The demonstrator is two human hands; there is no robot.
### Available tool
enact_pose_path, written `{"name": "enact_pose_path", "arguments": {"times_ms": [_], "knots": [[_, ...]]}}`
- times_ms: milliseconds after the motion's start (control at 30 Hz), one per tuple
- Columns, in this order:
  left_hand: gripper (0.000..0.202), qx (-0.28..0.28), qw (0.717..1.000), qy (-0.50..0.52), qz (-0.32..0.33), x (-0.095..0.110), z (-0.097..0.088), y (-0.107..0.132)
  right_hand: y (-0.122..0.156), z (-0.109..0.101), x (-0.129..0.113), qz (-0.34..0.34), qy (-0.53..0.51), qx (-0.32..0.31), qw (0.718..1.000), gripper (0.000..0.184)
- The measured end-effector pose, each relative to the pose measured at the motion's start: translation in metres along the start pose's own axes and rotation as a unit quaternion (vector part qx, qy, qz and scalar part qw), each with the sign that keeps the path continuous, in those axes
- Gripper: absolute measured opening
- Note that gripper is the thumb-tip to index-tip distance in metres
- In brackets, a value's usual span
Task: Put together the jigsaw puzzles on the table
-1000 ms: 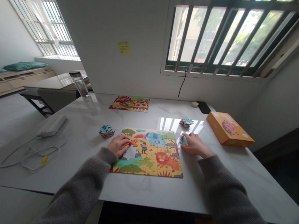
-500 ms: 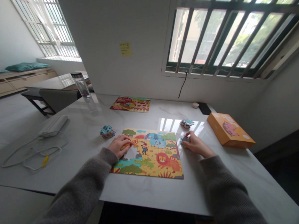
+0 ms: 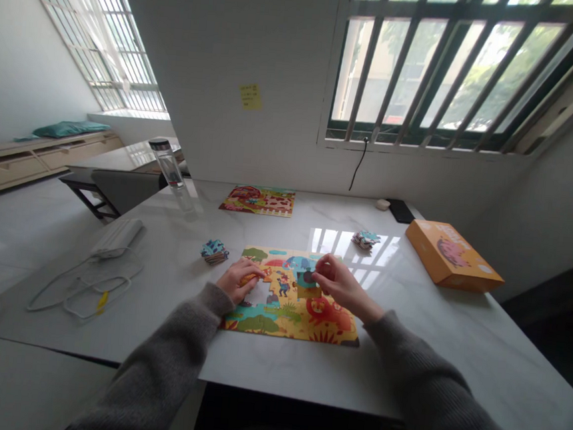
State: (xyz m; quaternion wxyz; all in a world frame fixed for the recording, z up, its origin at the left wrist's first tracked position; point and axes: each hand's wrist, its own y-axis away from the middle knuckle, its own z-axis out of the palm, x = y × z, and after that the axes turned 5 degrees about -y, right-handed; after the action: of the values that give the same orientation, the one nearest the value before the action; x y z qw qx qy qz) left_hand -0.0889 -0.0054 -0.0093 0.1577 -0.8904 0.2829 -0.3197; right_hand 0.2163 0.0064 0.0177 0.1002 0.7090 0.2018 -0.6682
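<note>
A jungle-animal jigsaw puzzle (image 3: 314, 329) lies on the marble table (image 3: 406, 332), showing a lion and an elephant. Its lower left has a gap (image 3: 258, 297) where the table shows through. My left hand (image 3: 237, 279) rests at that gap, with an orange-yellow puzzle piece (image 3: 251, 279) pinched in its fingers. My right hand (image 3: 336, 284) is over the puzzle's middle, holding a blue-green puzzle piece (image 3: 307, 278) between finger and thumb. Its fingers partly hide that piece.
Stacks of loose pieces lie left (image 3: 214, 252) and behind (image 3: 365, 239) the puzzle. Farther back are a finished farm puzzle (image 3: 257, 200), an orange box (image 3: 453, 255), a black phone (image 3: 400, 211) and a glass bottle (image 3: 168, 163). A white power adapter (image 3: 116, 237) with cable lies left.
My right hand has moved left from the puzzle's right edge to its middle, carrying the blue-green piece. My left hand stays at the gap. The view has shifted slightly.
</note>
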Motion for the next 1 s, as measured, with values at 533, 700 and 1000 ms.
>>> {"name": "enact_pose_path", "arguments": {"times_ms": [533, 700, 1000], "knots": [[0.035, 0.063, 0.943, 0.295, -0.142, 0.037, 0.022, -0.009, 0.011, 0.056, 0.007, -0.113, 0.081, -0.02, 0.99, 0.032], [0.039, 0.052, 0.928, 0.33, -0.163, 0.036, 0.02, -0.009, 0.015, 0.046, 0.007, -0.21, 0.226, -0.069, 0.949, 0.063], [0.044, 0.031, 0.898, 0.415, -0.141, 0.038, 0.023, -0.006, 0.017, 0.05, 0.011, -0.277, 0.24, 0.033, 0.93, 0.051]]}}
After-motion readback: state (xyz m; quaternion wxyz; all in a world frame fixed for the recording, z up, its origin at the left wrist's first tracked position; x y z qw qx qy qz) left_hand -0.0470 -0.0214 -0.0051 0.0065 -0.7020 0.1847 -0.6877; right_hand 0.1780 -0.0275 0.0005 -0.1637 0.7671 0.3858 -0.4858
